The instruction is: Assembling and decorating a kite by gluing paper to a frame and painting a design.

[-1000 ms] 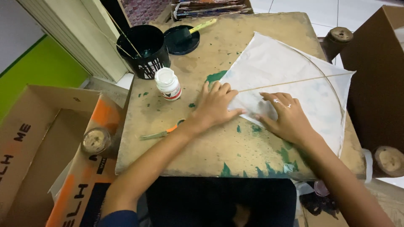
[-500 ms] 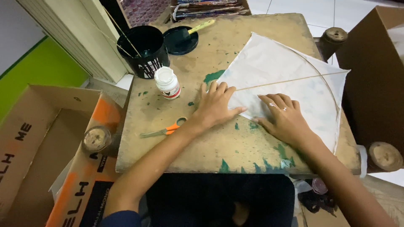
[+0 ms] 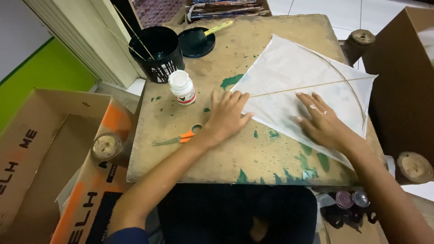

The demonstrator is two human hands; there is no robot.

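Fingers of both hands lie spread and flat, gripping nothing. Her left hand (image 3: 227, 115) presses the near-left corner of the white kite (image 3: 298, 86); the right hand (image 3: 323, 122) rests on its near edge. This kite lies flat on the right half of the table (image 3: 190, 158), its straight stick running left to right, tip pointing right. Scissors (image 3: 174, 138) lie beside the left wrist, a glue bottle (image 3: 181, 87) just beyond.
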